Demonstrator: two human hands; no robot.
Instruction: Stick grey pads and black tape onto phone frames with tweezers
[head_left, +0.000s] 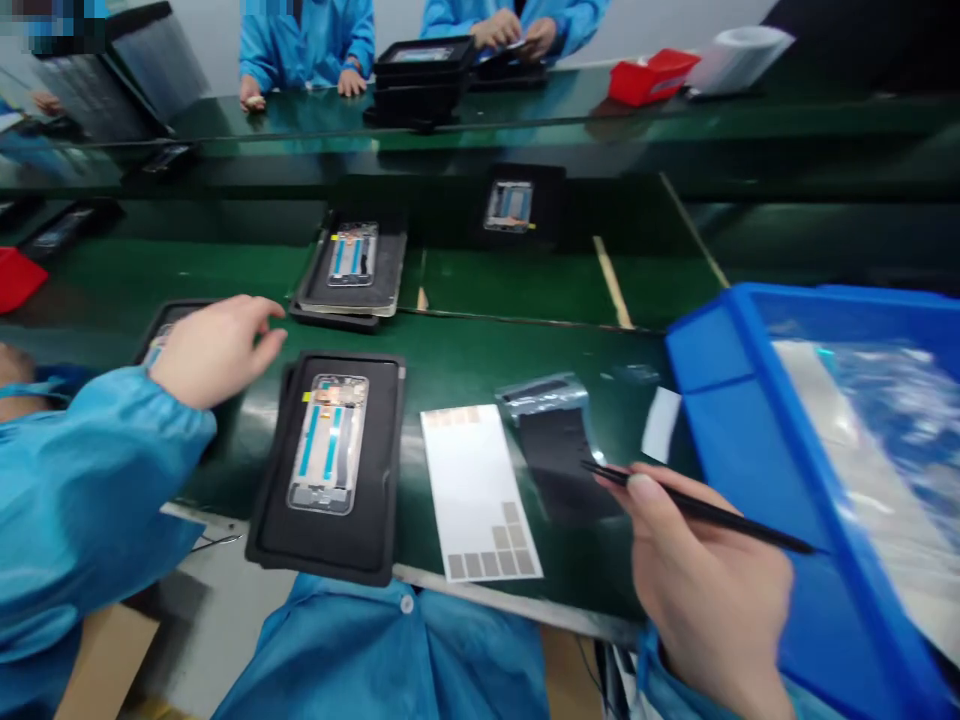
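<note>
Tweezers (697, 510), black, sit in your right hand (709, 590), thumb and fingers closed on the shank. Tips point left at the lower right edge of a dark film strip (559, 465); can't tell if they touch it. The strip lies on the green bench (570, 590), its top end in a clear, silvery sleeve (544, 393).

Your left hand (214, 350) is empty, fingers apart, over a black tray (161, 325) that it mostly hides. Contact can't be told.

Between your hands: phone frame (328, 458) with blue strips, seated in a black fixture (266, 520). Just right of it, a white sheet (472, 465) with grey pads. On your right, a blue plastic bin (739, 340) holds a clear bag (885, 470).

Two more frames sit in fixtures further up the bench (351, 254) (508, 206). Opposite, a co-worker's hands (510, 35) work beside stacked black trays (424, 60).

Labels: no brand or readable text. Small yellow tag (306, 397) on the near frame, nothing legible.
</note>
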